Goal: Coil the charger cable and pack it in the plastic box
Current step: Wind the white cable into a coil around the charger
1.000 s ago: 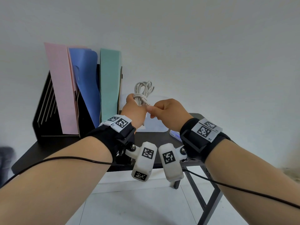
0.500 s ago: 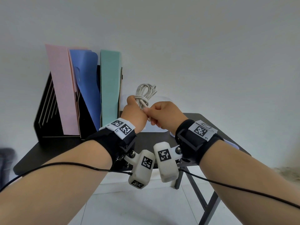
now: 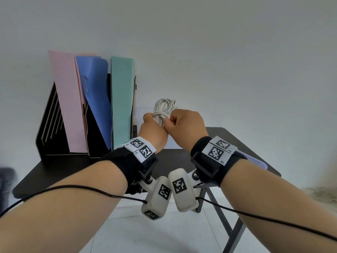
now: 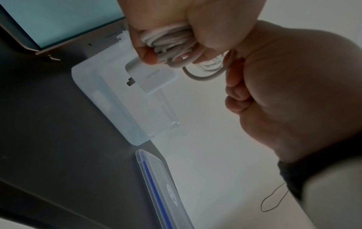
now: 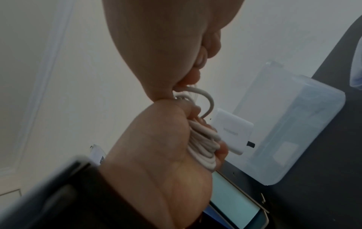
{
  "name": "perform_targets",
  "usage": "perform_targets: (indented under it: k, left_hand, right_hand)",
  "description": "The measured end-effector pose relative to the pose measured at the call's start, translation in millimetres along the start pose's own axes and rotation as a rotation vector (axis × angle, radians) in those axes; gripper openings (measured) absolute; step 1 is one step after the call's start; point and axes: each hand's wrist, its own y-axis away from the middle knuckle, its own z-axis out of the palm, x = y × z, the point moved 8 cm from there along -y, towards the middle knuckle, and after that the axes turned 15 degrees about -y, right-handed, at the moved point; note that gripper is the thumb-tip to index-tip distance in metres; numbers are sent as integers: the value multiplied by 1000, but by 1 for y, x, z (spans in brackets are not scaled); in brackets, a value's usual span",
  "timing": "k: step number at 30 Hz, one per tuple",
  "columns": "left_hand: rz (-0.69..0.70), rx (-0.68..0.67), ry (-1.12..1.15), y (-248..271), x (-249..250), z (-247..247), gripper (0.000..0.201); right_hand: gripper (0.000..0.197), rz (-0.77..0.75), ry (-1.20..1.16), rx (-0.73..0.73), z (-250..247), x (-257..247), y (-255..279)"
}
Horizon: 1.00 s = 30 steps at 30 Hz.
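Cable [image 3: 162, 111] is basically coiled, held up over the desk [image 3: 175, 157]: left hand [image 3: 153, 131] wrapped round the bundle, right hand [image 3: 186, 126] pinching the loose end. Box [image 4: 125, 106] sits open below, nothing packed yet.

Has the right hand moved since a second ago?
Yes. The right hand, pinching the cable, has shifted left toward the green folder, closing against the left hand.

White cable [image 3: 162, 108], pink, blue, green folders [image 3: 67, 103].
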Motion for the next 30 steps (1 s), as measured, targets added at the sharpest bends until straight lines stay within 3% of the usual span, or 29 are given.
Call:
perform_targets:
  k: [8,15,21,24,30]
  left_hand:
    - [-47,-79,139,1,-3,7,42]
    - [69,-71,140,4,6,8,37]
    - [-20,-59,239,-4,-8,2,43]
    - [11,-70,234,-3,-8,3,43]
    - [46,-83,230,-2,-6,6,48]
  right_hand:
    - [39,13,75,-15,-1,-2,-4]
    - [41,147,-214,9,0,15,-9]
    - [9,176,-340,-89,2,17,-3]
    - [12,155,-260,-85,2,18,-4]
    - [38,164,-134,-31,2,24,-11]
